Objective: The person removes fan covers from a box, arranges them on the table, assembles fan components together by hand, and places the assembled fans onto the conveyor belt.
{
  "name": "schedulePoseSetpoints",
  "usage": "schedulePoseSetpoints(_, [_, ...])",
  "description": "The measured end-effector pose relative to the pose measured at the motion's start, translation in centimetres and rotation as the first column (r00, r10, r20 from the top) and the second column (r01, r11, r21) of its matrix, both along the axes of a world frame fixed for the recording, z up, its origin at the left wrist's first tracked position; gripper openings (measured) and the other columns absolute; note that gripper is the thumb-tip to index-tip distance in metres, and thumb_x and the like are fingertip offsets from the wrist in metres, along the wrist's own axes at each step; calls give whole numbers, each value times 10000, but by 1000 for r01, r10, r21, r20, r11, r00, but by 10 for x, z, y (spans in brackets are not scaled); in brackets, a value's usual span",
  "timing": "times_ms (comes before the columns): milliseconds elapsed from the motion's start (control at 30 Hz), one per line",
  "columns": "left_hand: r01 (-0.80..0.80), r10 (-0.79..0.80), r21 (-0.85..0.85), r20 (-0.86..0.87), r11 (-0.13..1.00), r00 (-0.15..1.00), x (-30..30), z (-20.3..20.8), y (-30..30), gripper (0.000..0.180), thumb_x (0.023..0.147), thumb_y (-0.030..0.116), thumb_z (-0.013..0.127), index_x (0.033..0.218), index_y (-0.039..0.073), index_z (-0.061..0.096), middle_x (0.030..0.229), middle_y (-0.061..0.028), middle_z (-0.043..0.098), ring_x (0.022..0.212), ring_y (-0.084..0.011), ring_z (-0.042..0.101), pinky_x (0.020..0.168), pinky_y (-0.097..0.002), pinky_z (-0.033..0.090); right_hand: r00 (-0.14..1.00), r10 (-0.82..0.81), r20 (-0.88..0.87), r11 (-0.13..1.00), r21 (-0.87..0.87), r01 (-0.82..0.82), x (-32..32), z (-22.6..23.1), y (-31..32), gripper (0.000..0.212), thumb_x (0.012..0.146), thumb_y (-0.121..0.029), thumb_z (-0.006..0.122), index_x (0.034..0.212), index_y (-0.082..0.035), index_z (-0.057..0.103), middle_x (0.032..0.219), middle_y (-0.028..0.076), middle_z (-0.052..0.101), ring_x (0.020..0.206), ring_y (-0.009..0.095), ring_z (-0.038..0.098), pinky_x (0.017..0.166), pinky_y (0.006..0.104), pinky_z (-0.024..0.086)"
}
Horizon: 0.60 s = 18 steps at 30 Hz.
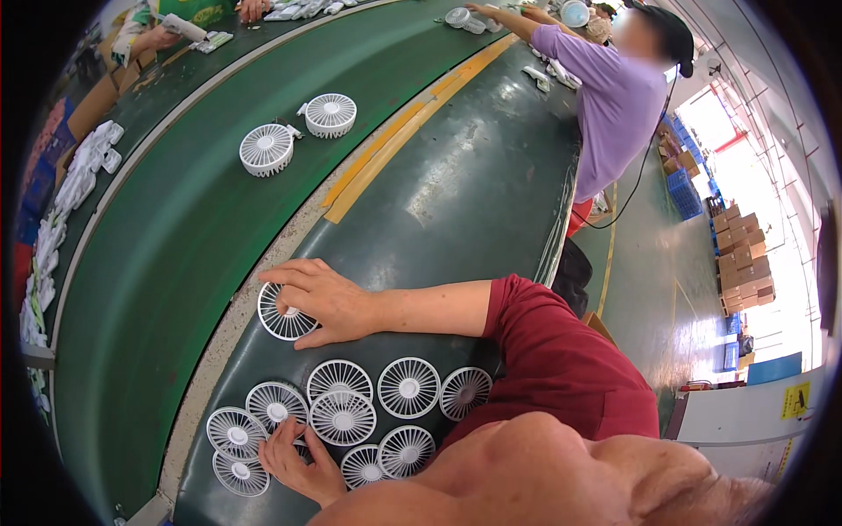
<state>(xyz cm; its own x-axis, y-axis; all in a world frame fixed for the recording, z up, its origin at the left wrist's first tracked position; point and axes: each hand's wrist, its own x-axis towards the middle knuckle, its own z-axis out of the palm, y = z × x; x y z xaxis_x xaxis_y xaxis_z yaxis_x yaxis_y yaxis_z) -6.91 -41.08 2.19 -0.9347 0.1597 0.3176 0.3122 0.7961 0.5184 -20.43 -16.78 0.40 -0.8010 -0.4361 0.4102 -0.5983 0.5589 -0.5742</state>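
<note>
My right hand (326, 302) reaches across the dark green table, its fingers and thumb spanning a round white fan grille (274, 323) near the conveyor's edge. Lower down, my left hand (303, 465) is bent over the loose grilles with its fingertips curled in, on a grille mostly hidden beneath it. Around it lie several white grilles, among them one touching its fingers (276, 405), a pair overlapping at the left (237, 431), an overlapping one (342, 418) to its right, a separate one (409, 387) and a greyer one (466, 393) near my body.
A green conveyor belt (175, 263) curves past on the left, carrying two white fan heads (267, 150) (331, 116). Yellow tape (386, 158) runs along the table edge. A co-worker in purple (605, 105) works farther up. White parts (74, 188) line the belt's far side.
</note>
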Motion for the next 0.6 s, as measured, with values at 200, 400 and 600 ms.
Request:
schedulePoseSetpoints(200, [10,-10,22,2,1000,1000,-1,0,-1,288,806,37,699,1087,55,640,909,-17,645,904,-211,615,1054,-492,345,1000,1,20,1000,23,-1,0,1,-1,626,676,-276,839,1211,-143,544,1464,130,389,1346,340,341,1051,478,313])
schedulePoseSetpoints(400, [34,-34,15,21,999,999,-3,2,-3,328,756,37,730,1072,61,647,883,-4,638,861,-185,614,1051,-493,350,1000,11,23,1000,17,-12,0,1,0,630,682,-284,833,1225,-143,547,1457,130,397,1349,333,340,1058,476,305])
schedulePoseSetpoints(600, [10,-9,-21,57,1000,998,-1,0,-3,355,717,42,750,1058,64,653,832,3,616,820,-184,593,1045,-493,359,1000,12,16,1000,13,-12,1,2,0,627,673,-280,839,1215,-140,555,1451,129,405,1346,327,345,1057,475,305])
